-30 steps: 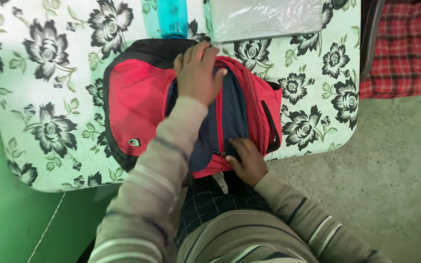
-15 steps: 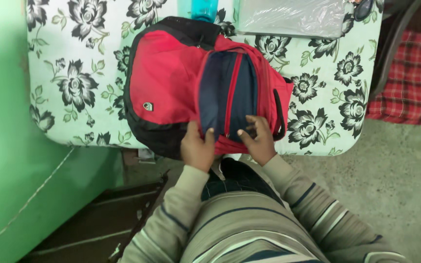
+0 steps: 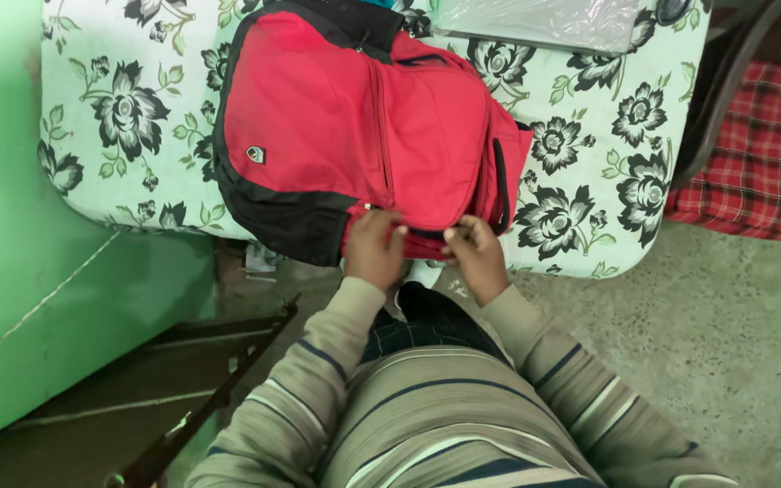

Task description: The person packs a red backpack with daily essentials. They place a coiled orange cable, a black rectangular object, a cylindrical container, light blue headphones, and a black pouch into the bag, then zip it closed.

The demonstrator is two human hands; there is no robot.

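A red backpack with black trim (image 3: 318,117) lies flat on a table covered by a floral cloth (image 3: 589,181). Its front flap is down, and only a thin dark strip of the opening shows at the near edge. My left hand (image 3: 372,248) pinches the bag's near edge just left of that strip. My right hand (image 3: 474,253) grips the same edge a little to the right, fingers curled on the fabric. Both striped sleeves reach up from the bottom of the view.
A flat item in clear plastic wrap (image 3: 535,23) lies on the table behind the bag. A red plaid cloth (image 3: 752,154) sits at the right. A green wall (image 3: 11,298) stands at the left, with dark wooden bars (image 3: 210,380) on the floor.
The navy inner compartment that was spread open is now covered by the red flap. My left hand came from the bag's far end down to its near edge. The view shifted.
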